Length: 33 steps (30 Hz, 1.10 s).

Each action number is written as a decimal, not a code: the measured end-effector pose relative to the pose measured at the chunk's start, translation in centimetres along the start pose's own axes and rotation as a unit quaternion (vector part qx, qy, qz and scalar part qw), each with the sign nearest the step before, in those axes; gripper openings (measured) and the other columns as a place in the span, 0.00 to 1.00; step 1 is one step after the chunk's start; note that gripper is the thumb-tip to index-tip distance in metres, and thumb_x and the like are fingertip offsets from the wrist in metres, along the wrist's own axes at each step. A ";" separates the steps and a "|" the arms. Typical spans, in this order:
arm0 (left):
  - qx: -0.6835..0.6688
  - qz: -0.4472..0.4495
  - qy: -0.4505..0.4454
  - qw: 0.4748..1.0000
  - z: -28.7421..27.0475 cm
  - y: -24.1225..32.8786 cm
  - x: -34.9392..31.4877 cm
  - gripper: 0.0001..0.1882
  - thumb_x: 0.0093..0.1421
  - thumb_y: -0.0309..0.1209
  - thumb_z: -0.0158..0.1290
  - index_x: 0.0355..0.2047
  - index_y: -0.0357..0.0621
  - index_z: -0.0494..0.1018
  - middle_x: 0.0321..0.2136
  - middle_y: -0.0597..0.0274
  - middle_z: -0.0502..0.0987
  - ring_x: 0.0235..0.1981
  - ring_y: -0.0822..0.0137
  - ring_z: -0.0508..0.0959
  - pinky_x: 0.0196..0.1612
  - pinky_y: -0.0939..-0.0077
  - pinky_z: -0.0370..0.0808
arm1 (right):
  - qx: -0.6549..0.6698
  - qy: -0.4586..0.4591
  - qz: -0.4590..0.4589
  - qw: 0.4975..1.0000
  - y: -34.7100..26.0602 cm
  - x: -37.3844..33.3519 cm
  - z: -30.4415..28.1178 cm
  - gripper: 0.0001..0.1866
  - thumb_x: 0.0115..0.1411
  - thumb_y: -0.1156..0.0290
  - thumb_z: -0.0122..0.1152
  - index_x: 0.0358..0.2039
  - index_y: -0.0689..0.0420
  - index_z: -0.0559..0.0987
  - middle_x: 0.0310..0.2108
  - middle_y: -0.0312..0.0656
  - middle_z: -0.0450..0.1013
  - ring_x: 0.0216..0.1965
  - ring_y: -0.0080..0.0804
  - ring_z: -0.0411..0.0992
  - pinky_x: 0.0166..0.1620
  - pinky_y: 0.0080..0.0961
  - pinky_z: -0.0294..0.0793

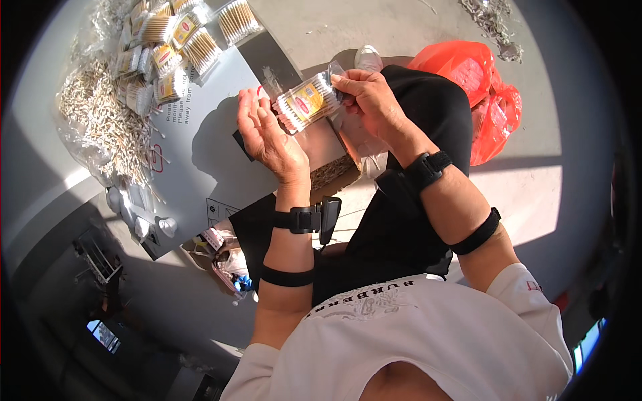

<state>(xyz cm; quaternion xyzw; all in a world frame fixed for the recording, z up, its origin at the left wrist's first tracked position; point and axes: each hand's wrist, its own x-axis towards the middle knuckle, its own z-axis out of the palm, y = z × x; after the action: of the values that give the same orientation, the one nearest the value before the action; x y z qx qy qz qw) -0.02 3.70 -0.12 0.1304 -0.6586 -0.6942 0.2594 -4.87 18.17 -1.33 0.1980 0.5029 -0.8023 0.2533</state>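
Note:
A clear packet of cotton swabs (pixel 307 101) with a yellow and red label is held up over the edge of the board. My right hand (pixel 374 100) pinches the right end of its plastic wrapper between thumb and fingers. At the packet's left end, my left hand (pixel 275 140) has its fingers stretched upward and the palm turned toward it. Whether the left thumb touches the wrapper, I cannot tell. A pile of similar filled packets (pixel 184 30) lies on the far left of the board, beside a large heap of loose cotton swabs (pixel 103 113).
The grey-white board (pixel 221 80) carries printed text and serves as the work surface. Below its right edge is an open cardboard box (pixel 338 175) with swabs inside. Red plastic bags (pixel 468 80) stand on the floor right of my leg. Scraps (pixel 491 27) lie farther off.

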 end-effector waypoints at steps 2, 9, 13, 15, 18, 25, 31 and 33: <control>0.114 0.050 -0.011 0.992 -1.3 -0.2 0.6 0.14 0.62 0.21 0.45 0.49 0.35 0.67 0.55 0.51 0.65 0.56 0.59 0.67 0.57 0.68 0.67 | -0.009 -0.002 -0.002 1.000 0.0 -0.1 0.1 0.08 0.59 0.67 0.64 0.25 0.54 0.77 0.18 0.26 0.66 0.19 0.13 0.59 0.22 0.12 0.56; 0.340 0.111 -0.024 0.934 -3.7 0.6 0.8 0.12 0.50 0.17 0.53 0.36 0.38 0.72 0.42 0.53 0.71 0.45 0.54 0.71 0.50 0.64 0.70 | -0.003 0.014 -0.013 1.000 -0.3 0.0 0.3 0.10 0.57 0.68 0.66 0.22 0.56 0.76 0.19 0.28 0.67 0.18 0.14 0.59 0.22 0.15 0.57; 0.372 0.173 -0.088 0.907 -3.8 0.5 0.4 0.14 0.45 0.20 0.57 0.34 0.42 0.73 0.39 0.58 0.74 0.44 0.53 0.72 0.50 0.60 0.67 | 0.046 -0.007 0.001 0.999 0.2 0.5 -0.6 0.09 0.57 0.70 0.65 0.22 0.56 0.75 0.19 0.29 0.66 0.19 0.15 0.58 0.22 0.17 0.58; 0.362 0.176 -0.079 0.912 -3.9 0.4 0.4 0.13 0.45 0.20 0.57 0.33 0.43 0.73 0.39 0.59 0.74 0.43 0.53 0.72 0.49 0.59 0.67 | 0.069 0.027 -0.005 0.997 0.4 0.7 -0.4 0.08 0.58 0.72 0.63 0.23 0.56 0.75 0.19 0.30 0.66 0.19 0.17 0.59 0.22 0.18 0.59; 0.380 0.173 -0.053 0.907 -4.1 0.4 0.3 0.13 0.49 0.19 0.54 0.37 0.40 0.74 0.42 0.56 0.74 0.47 0.53 0.72 0.53 0.61 0.67 | 0.064 0.023 -0.002 0.998 0.5 0.8 -0.4 0.06 0.59 0.73 0.61 0.25 0.57 0.75 0.19 0.32 0.66 0.19 0.19 0.60 0.23 0.18 0.60; 0.546 0.151 -0.190 0.802 -4.5 1.4 -2.0 0.28 0.61 0.37 0.51 0.58 0.35 0.62 0.62 0.51 0.58 0.66 0.52 0.55 0.65 0.49 0.51 | 0.081 -0.009 0.009 0.997 0.9 1.1 -1.6 0.05 0.60 0.73 0.59 0.30 0.60 0.75 0.22 0.33 0.67 0.21 0.20 0.62 0.24 0.19 0.62; 0.566 0.085 -0.220 0.790 -4.3 1.7 -2.2 0.39 0.61 0.48 0.50 0.63 0.33 0.54 0.67 0.49 0.46 0.70 0.53 0.43 0.67 0.46 0.42 | 0.087 -0.040 0.036 0.995 0.7 1.2 -1.8 0.05 0.63 0.73 0.55 0.35 0.62 0.75 0.25 0.35 0.70 0.22 0.21 0.63 0.25 0.19 0.63; 0.567 0.094 -0.210 0.791 -4.2 1.6 -2.2 0.37 0.61 0.47 0.49 0.62 0.33 0.55 0.67 0.49 0.48 0.69 0.52 0.44 0.66 0.45 0.43 | 0.093 -0.050 0.035 0.994 0.9 1.3 -1.9 0.06 0.63 0.73 0.54 0.37 0.63 0.75 0.26 0.36 0.71 0.23 0.21 0.63 0.25 0.20 0.64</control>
<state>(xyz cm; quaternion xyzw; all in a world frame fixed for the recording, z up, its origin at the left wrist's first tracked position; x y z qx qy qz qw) 4.34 1.30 0.69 0.0428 -0.9814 -0.1782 0.0578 -5.19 19.29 -3.49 0.1982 0.4053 -0.8452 0.2865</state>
